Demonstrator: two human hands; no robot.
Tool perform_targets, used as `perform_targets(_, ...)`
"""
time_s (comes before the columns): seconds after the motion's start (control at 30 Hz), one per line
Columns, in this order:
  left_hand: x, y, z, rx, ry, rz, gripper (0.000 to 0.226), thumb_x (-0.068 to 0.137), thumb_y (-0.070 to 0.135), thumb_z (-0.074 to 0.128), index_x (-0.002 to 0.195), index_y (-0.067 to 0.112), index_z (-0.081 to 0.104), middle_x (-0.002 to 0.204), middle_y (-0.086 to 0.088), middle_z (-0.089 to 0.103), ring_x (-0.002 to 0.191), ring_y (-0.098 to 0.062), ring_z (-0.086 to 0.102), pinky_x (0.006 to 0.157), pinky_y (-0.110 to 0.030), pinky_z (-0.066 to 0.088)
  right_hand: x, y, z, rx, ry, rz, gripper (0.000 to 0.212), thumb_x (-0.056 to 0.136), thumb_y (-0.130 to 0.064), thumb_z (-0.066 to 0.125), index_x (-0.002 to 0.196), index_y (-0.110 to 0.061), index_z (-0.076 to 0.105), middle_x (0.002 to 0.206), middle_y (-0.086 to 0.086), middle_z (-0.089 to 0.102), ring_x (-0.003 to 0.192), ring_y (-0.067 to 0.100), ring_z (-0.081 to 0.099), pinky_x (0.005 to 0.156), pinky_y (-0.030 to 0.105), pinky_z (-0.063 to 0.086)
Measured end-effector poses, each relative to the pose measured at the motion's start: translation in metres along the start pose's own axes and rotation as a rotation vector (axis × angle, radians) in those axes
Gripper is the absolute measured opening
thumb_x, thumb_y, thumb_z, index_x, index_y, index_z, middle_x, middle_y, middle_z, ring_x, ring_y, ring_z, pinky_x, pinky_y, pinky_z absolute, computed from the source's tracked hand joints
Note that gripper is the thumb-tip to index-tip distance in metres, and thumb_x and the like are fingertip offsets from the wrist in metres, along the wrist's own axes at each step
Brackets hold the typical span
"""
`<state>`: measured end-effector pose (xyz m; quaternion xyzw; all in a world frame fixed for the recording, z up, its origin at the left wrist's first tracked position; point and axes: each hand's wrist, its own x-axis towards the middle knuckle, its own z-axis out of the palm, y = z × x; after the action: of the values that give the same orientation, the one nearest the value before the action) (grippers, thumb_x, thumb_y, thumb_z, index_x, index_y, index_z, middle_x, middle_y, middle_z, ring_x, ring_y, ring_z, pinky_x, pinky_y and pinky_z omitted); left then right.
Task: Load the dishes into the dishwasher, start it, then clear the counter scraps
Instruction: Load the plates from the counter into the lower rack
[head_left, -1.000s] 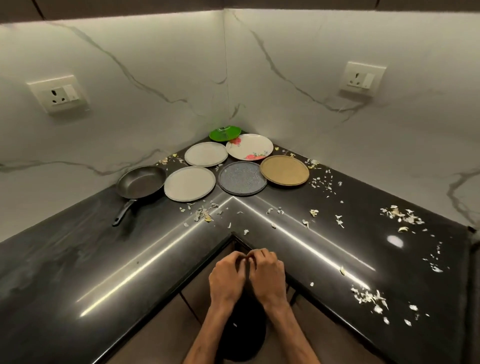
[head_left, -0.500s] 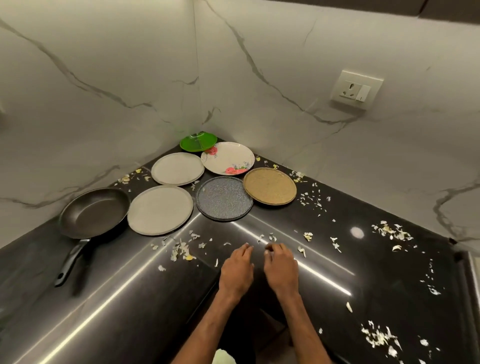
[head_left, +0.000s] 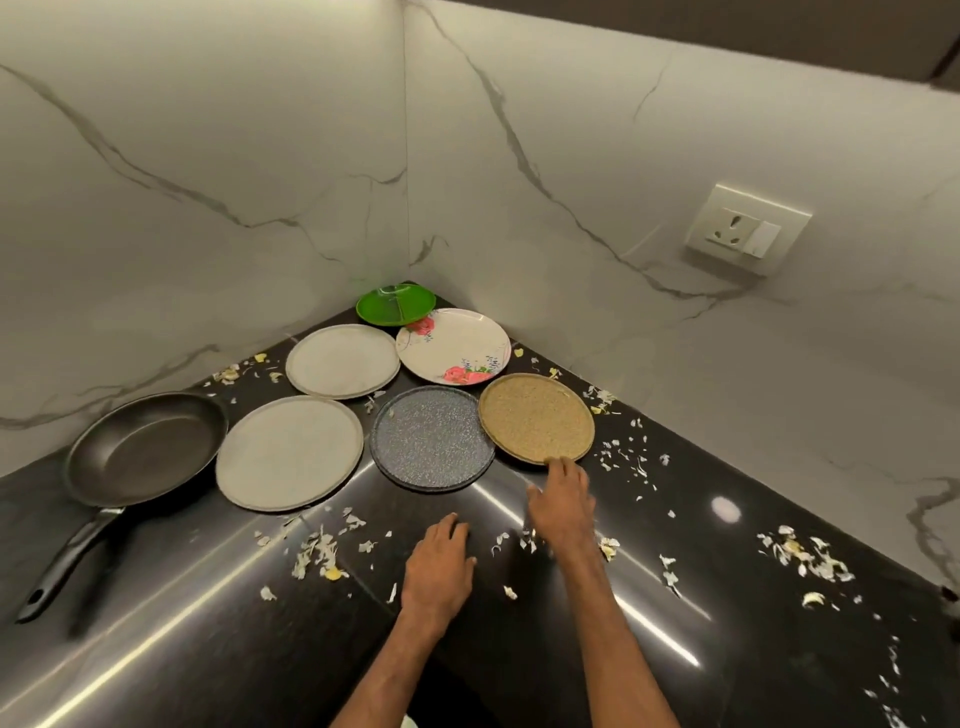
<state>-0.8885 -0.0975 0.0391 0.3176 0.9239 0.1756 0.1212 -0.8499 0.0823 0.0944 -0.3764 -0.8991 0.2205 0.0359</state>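
Plates, 6, lie flat mid-frame in the counter (head_left: 208, 649) corner: green plate (head_left: 396, 305), floral plate (head_left: 453, 345), small pale plate (head_left: 343, 360), big pale plate (head_left: 289, 452), speckled plate (head_left: 432, 436), tan plate (head_left: 536, 417). 1 pan (head_left: 143, 449) at left, handle pointing lower left. Scraps (head_left: 317, 551) scattered all round. Right hand (head_left: 563, 501): straight fingers touching tan plate's near rim. Left hand (head_left: 439, 564): relaxed, resting on counter.

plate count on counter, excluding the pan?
6. Green plate in the corner; floral plate just before it; rear pale plate to its left; front pale plate beside the pan; speckled grey plate centre front; tan plate rightmost, right hand at its near rim. No stacks visible.
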Motion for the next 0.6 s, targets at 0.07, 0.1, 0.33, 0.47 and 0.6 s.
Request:
perform_targets(0.07, 0.001, 0.001, 0.001, -0.011, 0.014, -0.015, 0.051, 0.096, 0.036, 0.054, 0.143, 0.025, 0.040, 0.156, 0.005, 0.030, 0.141, -0.014, 0.031, 0.113, -0.030, 0.036, 0.021, -0.006, 0.001, -0.011, -0.048, -0.043, 0.064, 0.097, -0.032, 0.058, 0.152, -0.014, 0.028, 0.162, 0.007, 0.021, 0.149, 0.025, 0.016, 0.118, 0.059, 0.020)
perform_targets(0.1, 0.000, 0.002, 0.002, -0.024, 0.018, -0.023, 0.050, 0.096, 0.035, 0.054, 0.144, 0.026, 0.040, 0.157, 0.006, 0.030, 0.142, -0.013, 0.030, 0.113, -0.029, 0.035, 0.031, -0.007, 0.002, -0.024, -0.076, -0.063, 0.067, 0.097, -0.030, 0.058, 0.153, -0.013, 0.026, 0.162, 0.007, 0.020, 0.150, 0.025, 0.015, 0.118, 0.061, 0.017)
perform_targets(0.33, -0.009, 0.002, 0.013, -0.120, 0.048, -0.091, 0.053, 0.099, 0.030, 0.051, 0.149, 0.033, 0.033, 0.162, 0.016, 0.017, 0.148, -0.006, 0.017, 0.120, -0.026, 0.022, 0.065, 0.012, 0.019, -0.293, -0.165, -0.207, 0.051, 0.095, -0.018, 0.055, 0.143, -0.015, 0.038, 0.144, 0.007, 0.040, 0.136, 0.024, 0.035, 0.116, 0.064, 0.019)
perform_targets(0.47, -0.010, 0.009, 0.015, -0.126, 0.054, -0.127, 0.054, 0.100, 0.028, 0.049, 0.150, 0.032, 0.030, 0.162, 0.016, 0.015, 0.149, -0.006, 0.014, 0.123, -0.029, 0.014, 0.050, 0.027, 0.017, -0.373, -0.105, -0.369, 0.037, 0.092, -0.006, 0.052, 0.127, -0.016, 0.050, 0.129, 0.004, 0.050, 0.119, 0.024, 0.048, 0.110, 0.055, 0.031)
perform_targets(0.6, -0.012, 0.013, 0.017, -0.115, 0.059, -0.150, 0.055, 0.101, 0.026, 0.047, 0.152, 0.030, 0.027, 0.163, 0.013, 0.013, 0.150, -0.007, 0.011, 0.122, -0.027, 0.006, 0.029, 0.042, 0.021, -0.358, -0.020, -0.534, 0.031, 0.081, 0.001, 0.058, 0.108, -0.013, 0.062, 0.107, 0.005, 0.061, 0.100, 0.027, 0.059, 0.094, 0.048, 0.044)
